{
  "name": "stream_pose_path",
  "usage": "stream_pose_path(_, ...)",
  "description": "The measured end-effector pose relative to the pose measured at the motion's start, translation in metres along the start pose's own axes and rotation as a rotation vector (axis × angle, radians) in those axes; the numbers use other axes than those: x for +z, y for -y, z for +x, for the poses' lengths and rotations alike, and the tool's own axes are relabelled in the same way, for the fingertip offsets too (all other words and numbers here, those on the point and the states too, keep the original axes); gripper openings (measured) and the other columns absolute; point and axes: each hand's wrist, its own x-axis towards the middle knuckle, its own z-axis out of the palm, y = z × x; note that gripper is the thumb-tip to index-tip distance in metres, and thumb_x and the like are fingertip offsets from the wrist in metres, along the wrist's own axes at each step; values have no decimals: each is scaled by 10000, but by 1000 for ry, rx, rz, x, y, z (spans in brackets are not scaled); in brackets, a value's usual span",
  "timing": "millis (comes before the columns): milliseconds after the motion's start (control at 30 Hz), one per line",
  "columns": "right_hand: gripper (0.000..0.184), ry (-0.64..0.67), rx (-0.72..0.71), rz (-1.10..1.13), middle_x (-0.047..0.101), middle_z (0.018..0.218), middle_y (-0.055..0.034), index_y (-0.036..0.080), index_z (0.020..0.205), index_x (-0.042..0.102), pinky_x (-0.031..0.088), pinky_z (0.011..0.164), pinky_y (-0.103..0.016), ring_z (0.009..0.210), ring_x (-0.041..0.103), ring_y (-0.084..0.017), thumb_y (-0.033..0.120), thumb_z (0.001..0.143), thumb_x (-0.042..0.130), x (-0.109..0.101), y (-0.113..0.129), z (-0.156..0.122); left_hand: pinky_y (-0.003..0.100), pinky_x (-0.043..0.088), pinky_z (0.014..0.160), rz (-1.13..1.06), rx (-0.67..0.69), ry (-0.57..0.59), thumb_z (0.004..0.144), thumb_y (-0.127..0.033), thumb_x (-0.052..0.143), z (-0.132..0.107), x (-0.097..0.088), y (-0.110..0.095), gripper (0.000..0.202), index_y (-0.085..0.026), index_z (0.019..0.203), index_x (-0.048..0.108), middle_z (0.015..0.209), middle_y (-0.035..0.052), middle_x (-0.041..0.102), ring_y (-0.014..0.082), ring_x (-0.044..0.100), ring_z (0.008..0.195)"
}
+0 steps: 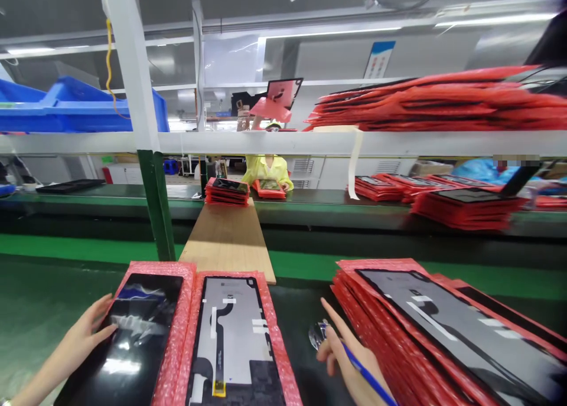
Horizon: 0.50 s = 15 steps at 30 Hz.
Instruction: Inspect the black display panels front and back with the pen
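Note:
A glossy black tablet screen (137, 329) lies face up on a red bubble-wrap bag (170, 359) at the left. My left hand (86, 332) is at its left edge, thumb on the glass and fingers along the side. Beside it, a second screen (234, 323) shows its grey back with white tape strips and a flex cable, on another red bag (279, 359). My right hand (352, 359) is closed round a thin blue pen-like tool (367, 373), index finger stretched forward. By its fingertips is a small shiny round thing (317, 334) I cannot make out.
At right stands a stack of red bubble bags (376, 335) topped by a grey-backed screen (456, 329). A wooden board (225, 235) bridges to the far bench. A person (268, 170) in yellow works there. Overhead, a shelf (266, 143) bears blue bins (66, 114) and red bags (434, 105).

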Motion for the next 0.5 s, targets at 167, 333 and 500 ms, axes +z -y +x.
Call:
stream_pose_path(167, 416, 198, -22, 438, 627, 625, -2, 230, 789, 522, 433, 453, -249, 519, 578, -162, 585, 910, 342, 35, 56, -12, 411, 353, 1066, -39, 57, 115, 511, -339, 802, -29, 30, -36, 451, -229, 927, 666, 1140, 103, 661, 361, 539, 1176)
stream_pose_path(333, 437, 152, -69, 415, 488, 444, 29, 244, 505, 395, 388, 512, -274, 465, 470, -148, 541, 776, 566, 62, 78, -11, 353, 487, 861, -242, -151, 402, 498, -189, 776, -52, 90, -42, 373, -189, 858, 674, 870, 55, 702, 255, 632, 894)
stream_pose_path(500, 389, 98, -108, 320, 331, 446, 67, 262, 498, 289, 293, 484, -274, 442, 360, -135, 433, 715, 563, 72, 79, -10, 340, 494, 792, -318, -333, 510, 518, -134, 713, -54, 117, -45, 366, -140, 880, 653, 924, 94, 665, 219, 634, 847)
